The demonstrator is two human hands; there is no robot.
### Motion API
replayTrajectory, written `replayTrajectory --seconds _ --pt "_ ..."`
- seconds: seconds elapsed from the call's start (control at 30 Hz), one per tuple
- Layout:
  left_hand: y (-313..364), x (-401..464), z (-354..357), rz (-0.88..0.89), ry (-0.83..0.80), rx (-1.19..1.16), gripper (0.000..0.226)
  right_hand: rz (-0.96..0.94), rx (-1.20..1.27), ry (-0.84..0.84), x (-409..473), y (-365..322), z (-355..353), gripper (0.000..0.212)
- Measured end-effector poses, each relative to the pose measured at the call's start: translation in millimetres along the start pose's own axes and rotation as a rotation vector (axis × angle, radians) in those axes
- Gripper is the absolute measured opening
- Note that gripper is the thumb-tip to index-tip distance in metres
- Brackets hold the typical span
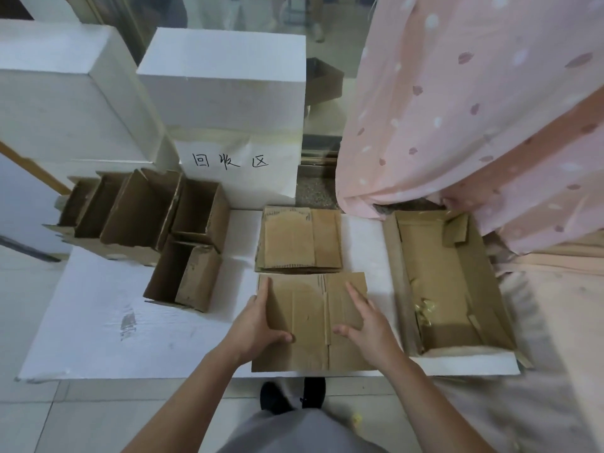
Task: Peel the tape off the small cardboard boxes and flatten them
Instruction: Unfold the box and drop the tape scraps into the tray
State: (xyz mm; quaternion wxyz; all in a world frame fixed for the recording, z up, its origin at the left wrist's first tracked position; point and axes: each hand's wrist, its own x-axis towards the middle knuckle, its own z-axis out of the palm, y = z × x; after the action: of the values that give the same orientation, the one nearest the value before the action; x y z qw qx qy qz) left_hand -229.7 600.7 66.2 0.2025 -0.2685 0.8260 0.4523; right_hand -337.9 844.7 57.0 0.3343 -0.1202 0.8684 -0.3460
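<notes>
Head camera view, looking down: both hands, left hand [261, 325] and right hand [367, 322], lie with straight fingers pressing a flattened brown cardboard box [310, 318] onto the white sheet-covered table [98, 322], near its front edge. A stack of flattened brown boxes [299, 238] sits just beyond (unflattened open brown boxes [147, 217] wait at left). Once the hands lift off, the springy folds could likely pop open, or the box could slide off the edge.
</notes>
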Motion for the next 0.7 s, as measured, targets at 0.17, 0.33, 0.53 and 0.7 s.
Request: replayTrajectory --seconds 0.17,0.33,0.53,0.7 --pt "20 17 1 -0.021 0.059 0.023 0.115 -0.035 0.162 0.007 18 18 -6 0.084" --pt "29 44 -12 0.004 0.187 -0.037 0.093 -0.032 0.172 0.058 55 4 -18 0.073" --pt "46 103 -40 0.051 0.244 -0.074 0.073 -0.022 0.014 0.107 131 -28 -33 0.072" --pt "49 166 -56 0.010 0.249 -0.022 0.075 0.022 -0.102 0.136 193 -43 -36 0.067"
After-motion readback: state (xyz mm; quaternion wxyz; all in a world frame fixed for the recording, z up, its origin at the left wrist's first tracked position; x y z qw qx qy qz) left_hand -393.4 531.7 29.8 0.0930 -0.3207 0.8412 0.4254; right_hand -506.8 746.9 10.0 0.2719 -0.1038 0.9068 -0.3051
